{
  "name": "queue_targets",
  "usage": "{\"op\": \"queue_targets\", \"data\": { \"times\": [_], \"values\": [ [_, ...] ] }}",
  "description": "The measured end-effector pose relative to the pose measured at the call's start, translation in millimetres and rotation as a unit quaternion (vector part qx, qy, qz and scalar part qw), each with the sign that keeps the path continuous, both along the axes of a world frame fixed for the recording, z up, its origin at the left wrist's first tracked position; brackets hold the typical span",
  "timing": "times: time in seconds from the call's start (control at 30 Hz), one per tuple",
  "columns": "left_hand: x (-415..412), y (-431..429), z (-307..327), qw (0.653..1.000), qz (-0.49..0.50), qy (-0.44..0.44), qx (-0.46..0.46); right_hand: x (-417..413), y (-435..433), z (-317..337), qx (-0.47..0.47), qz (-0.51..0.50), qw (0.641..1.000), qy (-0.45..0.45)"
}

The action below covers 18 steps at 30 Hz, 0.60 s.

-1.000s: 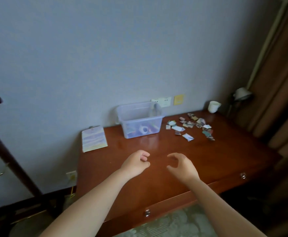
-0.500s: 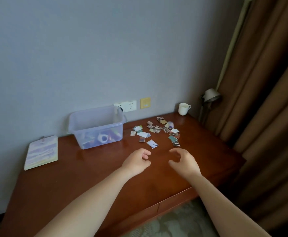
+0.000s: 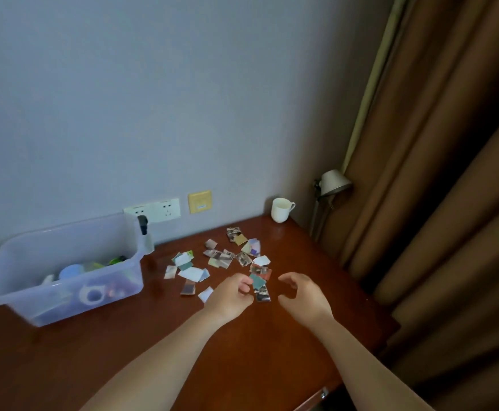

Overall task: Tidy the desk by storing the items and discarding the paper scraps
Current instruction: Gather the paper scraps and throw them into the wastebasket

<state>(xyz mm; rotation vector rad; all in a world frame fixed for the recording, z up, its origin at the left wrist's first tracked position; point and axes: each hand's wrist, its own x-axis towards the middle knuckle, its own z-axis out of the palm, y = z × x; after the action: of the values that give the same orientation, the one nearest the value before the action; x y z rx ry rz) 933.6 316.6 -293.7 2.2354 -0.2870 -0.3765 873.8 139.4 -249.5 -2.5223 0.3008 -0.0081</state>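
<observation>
Both hands have advanced to the scraps strewn mid-desk beside the bin. Left hand curls loosely, right hand cupped open, both empty. Scraps look light, flimsy, flat; best swept together or pinched at edges.

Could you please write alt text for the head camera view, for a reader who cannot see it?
Two bare hands, the left hand and right hand, reach with curled fingers toward scattered paper scraps on a wooden desk. A clear plastic bin holding small items sits at left; a white mug stands by the wall.
</observation>
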Motion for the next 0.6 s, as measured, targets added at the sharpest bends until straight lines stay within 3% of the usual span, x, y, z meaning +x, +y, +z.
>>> {"op": "queue_targets", "data": {
  "times": [0.33,0.6],
  "values": [
    [81.8,-52.7,-31.8,0.998,0.009,0.067,0.008,93.4,-62.5,-38.4,0.001,0.009,0.997,0.078],
    [116.2,-65.0,-64.0,0.978,0.141,0.154,-0.002,192.7,-79.4,-79.6,0.029,0.14,0.98,0.136]
  ]
}}
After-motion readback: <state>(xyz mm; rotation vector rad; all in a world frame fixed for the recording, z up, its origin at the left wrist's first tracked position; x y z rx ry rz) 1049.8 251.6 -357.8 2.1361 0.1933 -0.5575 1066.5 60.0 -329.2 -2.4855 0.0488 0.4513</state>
